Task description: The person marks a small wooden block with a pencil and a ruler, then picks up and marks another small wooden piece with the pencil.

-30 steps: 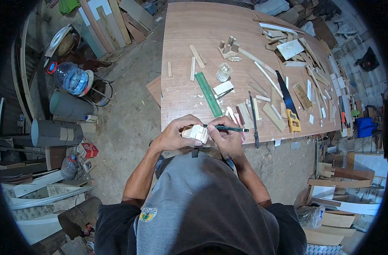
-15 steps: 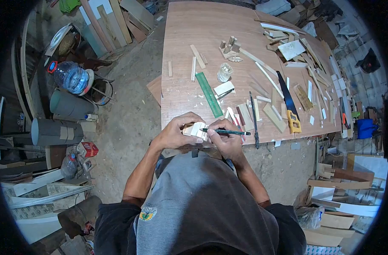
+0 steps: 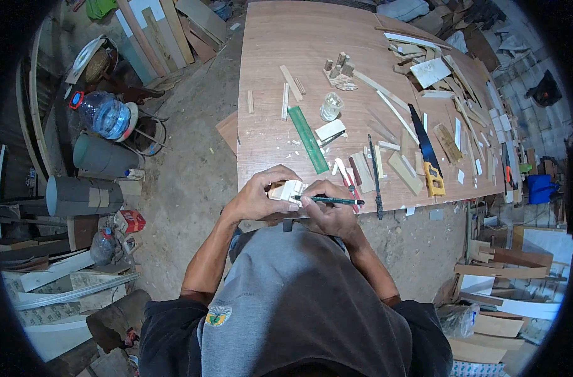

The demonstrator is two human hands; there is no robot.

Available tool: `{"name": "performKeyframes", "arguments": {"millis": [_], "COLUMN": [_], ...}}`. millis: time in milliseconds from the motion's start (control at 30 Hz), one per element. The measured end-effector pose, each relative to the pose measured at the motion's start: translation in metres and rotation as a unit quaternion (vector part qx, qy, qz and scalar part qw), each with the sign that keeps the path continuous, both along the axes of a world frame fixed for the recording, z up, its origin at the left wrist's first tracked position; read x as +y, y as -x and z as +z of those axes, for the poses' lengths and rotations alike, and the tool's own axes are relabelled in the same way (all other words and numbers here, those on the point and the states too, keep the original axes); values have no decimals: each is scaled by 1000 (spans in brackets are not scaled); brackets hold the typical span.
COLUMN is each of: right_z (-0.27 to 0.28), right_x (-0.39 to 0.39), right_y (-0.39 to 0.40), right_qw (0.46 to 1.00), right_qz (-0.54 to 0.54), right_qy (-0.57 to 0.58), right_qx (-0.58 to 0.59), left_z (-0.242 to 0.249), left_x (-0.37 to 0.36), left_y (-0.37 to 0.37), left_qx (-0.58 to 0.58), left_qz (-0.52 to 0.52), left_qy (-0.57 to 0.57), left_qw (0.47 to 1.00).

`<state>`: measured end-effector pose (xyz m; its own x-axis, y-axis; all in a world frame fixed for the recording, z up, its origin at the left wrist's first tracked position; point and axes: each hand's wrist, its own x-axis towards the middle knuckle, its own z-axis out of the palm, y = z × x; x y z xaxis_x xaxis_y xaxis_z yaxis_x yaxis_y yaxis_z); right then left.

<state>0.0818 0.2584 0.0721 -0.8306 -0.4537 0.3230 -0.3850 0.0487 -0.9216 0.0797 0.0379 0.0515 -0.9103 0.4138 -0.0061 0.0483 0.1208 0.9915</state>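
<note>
My left hand (image 3: 259, 196) is closed around a small pale wooden piece (image 3: 291, 190) with a stepped shape, held at the table's near edge. Between the fingers of my right hand (image 3: 332, 210) is a dark green pencil (image 3: 336, 200), its tip at the right side of the wooden piece. Just beyond the right hand lies a tool with red handles (image 3: 347, 178), partly hidden by the fingers. A green ruler (image 3: 309, 140) rests farther up the table.
On the wooden table (image 3: 267, 38) are a handsaw with yellow handle (image 3: 432, 179), a long thin dark tool (image 3: 375, 176), a clear jar (image 3: 331, 107) and a scrap pile (image 3: 431, 72). A water bottle (image 3: 107, 116) stands on a stool at left.
The pencil and my right hand have shifted slightly down and left, and the pencil tip is lower on the wooden piece. My left hand keeps its hold.
</note>
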Motion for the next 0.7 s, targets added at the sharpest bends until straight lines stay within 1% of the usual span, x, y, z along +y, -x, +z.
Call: {"name": "performKeyframes", "arguments": {"millis": [67,200,267,300,367,400,467,567,600,700], "right_z": [2,5,2,5,11,11,9,8,8,7], "right_x": [0,-1,-1,-1,-1,-1,-1,0,-1,-1], "right_y": [0,1,1,0,-1,-1,-1,1,1,2], "right_qw": [999,999,1000,1000,998,998,1000,1000,1000,1000], "right_qz": [-34,-30,10,10,-27,-27,9,15,16,-8], "right_qy": [-27,-16,-10,-10,-16,-16,-4,-13,-13,3], "right_qx": [-30,-37,3,3,-58,-58,-15,-8,-8,-10], "left_z": [3,4,4,4,3,3,4,7,8,8], "left_x": [0,1,0,0,0,0,1,1,0,1], "left_y": [0,2,2,2,3,4,5,5,6,7], "left_qx": [3,-1,3,7,6,5,8,13,16,18], "left_qz": [-3,-1,0,2,-1,-3,-4,-4,-1,-1], "left_qy": [-1,-3,-1,2,-5,-12,-11,3,16,6], "left_qw": [1000,1000,1000,1000,1000,1000,1000,1000,1000,1000]}}
